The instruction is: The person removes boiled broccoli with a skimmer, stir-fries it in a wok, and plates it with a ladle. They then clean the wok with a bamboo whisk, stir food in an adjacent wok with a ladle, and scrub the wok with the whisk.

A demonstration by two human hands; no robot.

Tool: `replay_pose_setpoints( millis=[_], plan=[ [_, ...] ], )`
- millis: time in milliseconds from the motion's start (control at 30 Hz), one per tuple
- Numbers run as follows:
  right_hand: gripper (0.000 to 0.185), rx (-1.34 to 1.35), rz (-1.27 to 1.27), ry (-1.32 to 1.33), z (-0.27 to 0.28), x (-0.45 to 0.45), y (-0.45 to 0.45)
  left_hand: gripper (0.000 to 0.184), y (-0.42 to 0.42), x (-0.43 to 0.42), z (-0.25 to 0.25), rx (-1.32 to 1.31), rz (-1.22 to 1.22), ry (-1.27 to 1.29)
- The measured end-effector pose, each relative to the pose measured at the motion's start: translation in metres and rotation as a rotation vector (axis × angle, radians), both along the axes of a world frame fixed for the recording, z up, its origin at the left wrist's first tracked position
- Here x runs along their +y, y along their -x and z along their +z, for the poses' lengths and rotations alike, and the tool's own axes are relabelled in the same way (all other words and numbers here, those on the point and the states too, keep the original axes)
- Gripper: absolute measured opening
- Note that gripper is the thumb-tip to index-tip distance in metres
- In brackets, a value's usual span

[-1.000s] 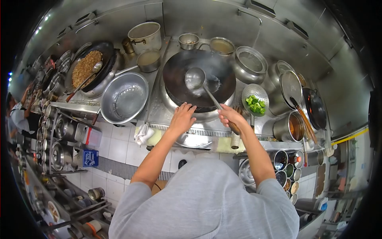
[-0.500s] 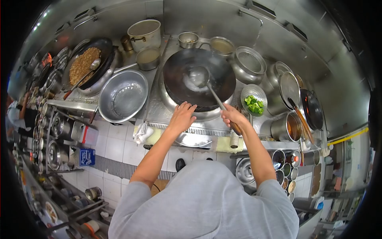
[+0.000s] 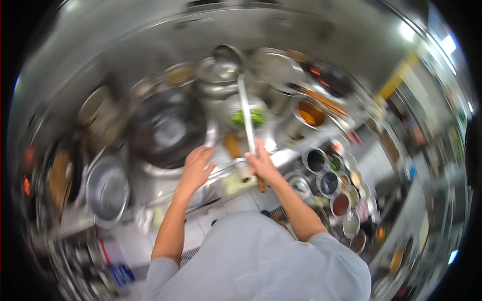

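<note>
My right hand point(image 3: 261, 164) is closed round the handle of a long metal ladle point(image 3: 246, 108), whose wooden end sticks out below the fist. The ladle's bowl is raised over the pots at the back, to the right of the wok. Under the handle, green vegetables point(image 3: 257, 118) lie in a perforated strainer point(image 3: 232, 104). My left hand point(image 3: 199, 164) has its fingers apart at the front right edge of a dark wok point(image 3: 143, 130); whether it touches the rim is unclear. The wok shows a pale, blurred patch at its bottom.
A metal basin point(image 3: 107, 190) stands left of the wok. To the right are a pot of orange liquid point(image 3: 311, 113) and several seasoning containers point(image 3: 340, 204). A second dark wok point(image 3: 329, 78) leans at the back right. The counter's front edge runs before me.
The view has swung to the right and is blurred. The ladle has left the wok and its bowl is now over the pots to the right. My left hand stays near the wok's edge.
</note>
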State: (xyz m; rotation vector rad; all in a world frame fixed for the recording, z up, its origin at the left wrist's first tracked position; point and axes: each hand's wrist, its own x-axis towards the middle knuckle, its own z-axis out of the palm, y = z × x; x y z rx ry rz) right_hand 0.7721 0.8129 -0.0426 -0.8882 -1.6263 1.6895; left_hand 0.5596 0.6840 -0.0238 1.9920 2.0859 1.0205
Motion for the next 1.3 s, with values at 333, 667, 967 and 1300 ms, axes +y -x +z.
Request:
replay_pose_setpoints(
  millis=[333, 667, 967, 1300],
  plan=[
    [0.055, 0.257, -0.535, 0.094, 0.018, 0.035, -0.299, 0.041, -0.227, 0.179, 0.026, -0.357, -0.722, 0.400],
    [0.065, -0.265, -0.764, 0.306, -0.081, 0.071, -0.446, 0.041, -0.416, 0.403, -0.109, -0.950, -0.501, 0.804],
    [0.066, -0.539, -0.732, 0.064, -0.136, 0.094, -0.461, 0.047, -0.475, 0.488, -0.180, -0.998, -0.237, 0.967],
    [0.071, -0.758, -0.665, 0.116, -0.130, 0.096, -0.452, 0.080, -0.485, 0.505, -0.204, -1.236, -0.237, 1.061]
  ],
)
